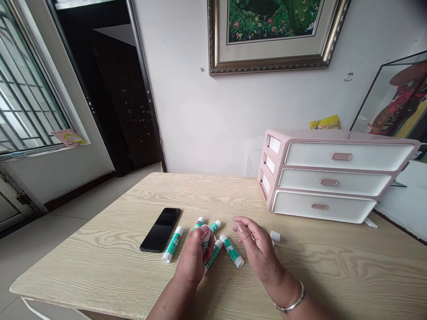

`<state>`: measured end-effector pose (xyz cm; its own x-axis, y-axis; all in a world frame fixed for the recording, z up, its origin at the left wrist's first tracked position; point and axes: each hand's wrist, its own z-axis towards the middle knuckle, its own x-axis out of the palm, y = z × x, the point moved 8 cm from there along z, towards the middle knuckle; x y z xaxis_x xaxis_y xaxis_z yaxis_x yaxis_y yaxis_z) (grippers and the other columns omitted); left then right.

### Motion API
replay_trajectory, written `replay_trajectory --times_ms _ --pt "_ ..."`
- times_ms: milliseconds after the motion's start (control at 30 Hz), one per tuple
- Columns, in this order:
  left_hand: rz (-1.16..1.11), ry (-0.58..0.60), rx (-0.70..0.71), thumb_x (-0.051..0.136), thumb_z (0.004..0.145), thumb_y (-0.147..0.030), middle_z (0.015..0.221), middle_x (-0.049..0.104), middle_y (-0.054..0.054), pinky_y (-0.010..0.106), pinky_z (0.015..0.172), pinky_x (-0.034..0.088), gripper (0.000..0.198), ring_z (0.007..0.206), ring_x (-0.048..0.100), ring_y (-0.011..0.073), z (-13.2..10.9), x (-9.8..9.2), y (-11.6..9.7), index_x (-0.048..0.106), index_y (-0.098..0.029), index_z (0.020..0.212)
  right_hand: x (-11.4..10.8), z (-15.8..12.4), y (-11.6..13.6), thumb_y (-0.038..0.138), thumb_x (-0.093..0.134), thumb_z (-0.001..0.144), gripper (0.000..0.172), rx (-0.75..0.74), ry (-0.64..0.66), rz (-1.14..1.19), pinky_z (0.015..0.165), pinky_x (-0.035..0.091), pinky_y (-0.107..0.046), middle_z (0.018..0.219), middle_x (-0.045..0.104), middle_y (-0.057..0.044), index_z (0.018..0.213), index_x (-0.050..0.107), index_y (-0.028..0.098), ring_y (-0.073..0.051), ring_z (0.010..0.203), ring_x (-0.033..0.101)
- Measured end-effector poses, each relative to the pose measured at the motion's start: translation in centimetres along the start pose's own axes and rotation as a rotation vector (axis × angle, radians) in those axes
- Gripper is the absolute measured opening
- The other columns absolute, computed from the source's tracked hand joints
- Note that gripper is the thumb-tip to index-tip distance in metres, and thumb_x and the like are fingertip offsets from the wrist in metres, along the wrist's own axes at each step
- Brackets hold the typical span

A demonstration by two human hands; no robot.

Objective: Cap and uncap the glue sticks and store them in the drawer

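Observation:
My left hand [194, 257] is closed around a green and white glue stick [206, 240], held upright just above the wooden table [100, 266]. My right hand [255, 249] hovers beside it with loosely curled, parted fingers and holds nothing I can see. Several more glue sticks lie on the table around my hands: one [172, 244] next to the phone, one [231, 250] between my hands, others partly hidden behind my left hand. A white cap-like piece [275, 236] lies just right of my right hand.
A black phone [160, 229] lies face up left of the glue sticks. A pink and white three-drawer organiser [330, 180] stands at the back right with its drawers closed. A wall with a framed picture [273, 35] is behind.

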<state>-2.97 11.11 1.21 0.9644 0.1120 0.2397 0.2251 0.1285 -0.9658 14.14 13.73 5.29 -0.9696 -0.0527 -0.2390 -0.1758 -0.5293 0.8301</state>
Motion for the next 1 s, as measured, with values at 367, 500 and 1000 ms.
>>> replay_trajectory --times_ms 367,500,1000 --pt "0.346 -0.392 0.120 0.046 0.088 -0.071 0.063 0.053 -0.001 0.027 0.056 0.039 0.054 0.058 0.047 0.0150 -2.2 -4.5 -6.0 0.060 -0.020 0.073 -0.4 0.9 -0.7 0.048 0.046 0.101 0.037 -0.034 0.013 -0.030 0.071 0.055 -0.030 0.090 0.072 -0.006 0.113 0.070 0.021 -0.018 0.076 0.065" --pt "0.713 -0.514 0.090 0.054 0.090 -0.059 0.084 0.067 0.005 0.031 0.069 0.046 0.046 0.077 0.061 0.0233 -3.1 -7.9 -5.3 0.065 -0.019 0.110 -0.4 1.1 -1.4 0.047 0.045 0.102 0.037 -0.022 0.018 -0.058 0.070 0.055 -0.029 0.085 0.071 -0.005 0.112 0.070 0.021 -0.018 0.074 0.066" --pt "1.587 -0.327 -0.053 0.039 0.099 -0.029 0.129 0.063 0.025 0.036 0.058 0.044 0.043 0.081 0.072 0.0358 -3.4 -6.7 -2.3 0.059 -0.016 0.135 0.0 1.3 -1.6 0.050 0.043 0.101 0.042 0.013 0.048 -0.138 0.065 0.053 -0.029 0.076 0.070 -0.003 0.108 0.072 0.021 -0.017 0.066 0.065"
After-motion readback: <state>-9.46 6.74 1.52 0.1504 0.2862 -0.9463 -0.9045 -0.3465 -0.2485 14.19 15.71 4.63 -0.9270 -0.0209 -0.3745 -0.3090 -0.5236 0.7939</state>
